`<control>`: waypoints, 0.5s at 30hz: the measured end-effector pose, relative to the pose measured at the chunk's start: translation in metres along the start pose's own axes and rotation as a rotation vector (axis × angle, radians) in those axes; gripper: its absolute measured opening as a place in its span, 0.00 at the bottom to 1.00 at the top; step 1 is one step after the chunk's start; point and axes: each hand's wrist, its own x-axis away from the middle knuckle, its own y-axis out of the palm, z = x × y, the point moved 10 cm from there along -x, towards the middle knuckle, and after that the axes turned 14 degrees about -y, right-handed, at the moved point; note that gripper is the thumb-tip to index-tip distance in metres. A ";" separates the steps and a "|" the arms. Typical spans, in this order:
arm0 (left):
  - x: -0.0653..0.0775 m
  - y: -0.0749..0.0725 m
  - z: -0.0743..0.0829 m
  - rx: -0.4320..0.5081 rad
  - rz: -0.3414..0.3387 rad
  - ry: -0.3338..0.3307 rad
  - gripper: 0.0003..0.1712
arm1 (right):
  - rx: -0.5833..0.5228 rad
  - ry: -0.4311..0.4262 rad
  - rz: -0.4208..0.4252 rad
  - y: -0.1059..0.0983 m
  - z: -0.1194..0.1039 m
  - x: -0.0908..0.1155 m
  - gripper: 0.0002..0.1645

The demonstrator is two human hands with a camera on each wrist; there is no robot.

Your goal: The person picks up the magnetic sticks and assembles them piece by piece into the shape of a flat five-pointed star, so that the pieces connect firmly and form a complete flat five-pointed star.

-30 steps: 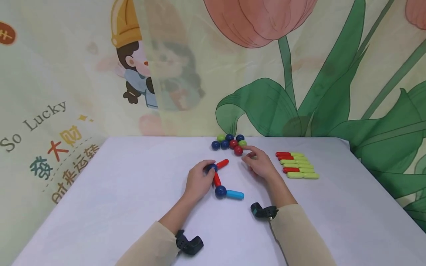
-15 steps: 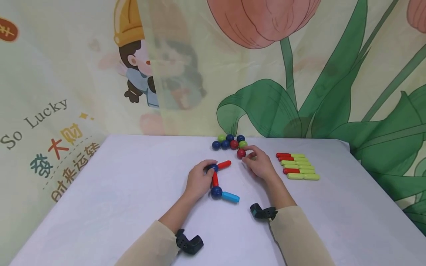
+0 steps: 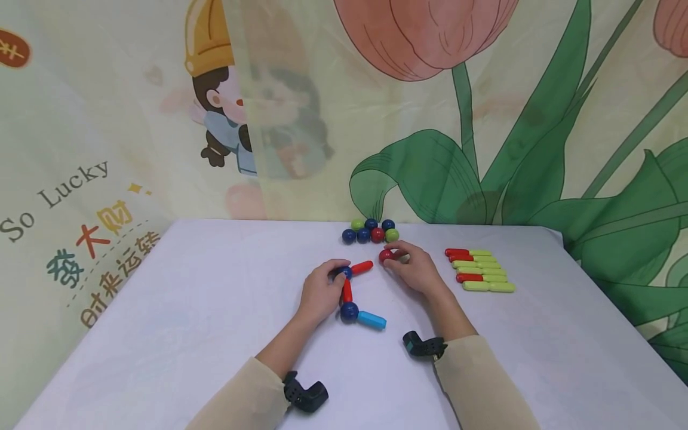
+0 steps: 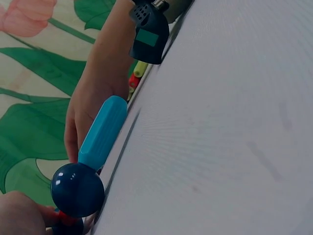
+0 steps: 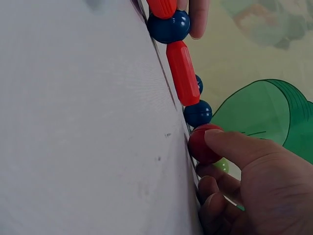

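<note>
On the white table lies a joined chain of rods and balls. My left hand (image 3: 321, 292) grips its upper blue ball (image 3: 346, 273). From that ball one red rod (image 3: 362, 268) points right, and another red rod (image 3: 347, 291) runs down to a lower blue ball (image 3: 349, 312). A light blue rod (image 3: 372, 320) sticks out from the lower ball, also seen large in the left wrist view. My right hand (image 3: 416, 269) pinches a red ball (image 5: 203, 143) between thumb and fingers, a short gap from the free end of the upper red rod.
Several blue, green and red balls (image 3: 364, 234) sit grouped at the table's far edge. To the right lies a column of green and red-green rods (image 3: 478, 270). A printed cloth backdrop (image 3: 301, 107) hangs behind the table (image 3: 215, 334).
My right hand has drawn the red ball away from the group, toward me, and now pinches it. The lower part of the chain has swung left, its light blue rod tilting downward.
</note>
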 end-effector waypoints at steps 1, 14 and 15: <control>0.000 0.000 0.000 -0.002 0.001 -0.001 0.18 | 0.000 -0.002 -0.001 0.000 0.000 0.000 0.26; -0.002 0.000 -0.001 0.007 0.006 -0.005 0.18 | 0.006 -0.032 -0.074 0.010 -0.011 0.000 0.25; -0.002 0.000 -0.002 0.009 0.006 -0.008 0.18 | 0.007 -0.031 -0.074 0.010 -0.011 -0.001 0.25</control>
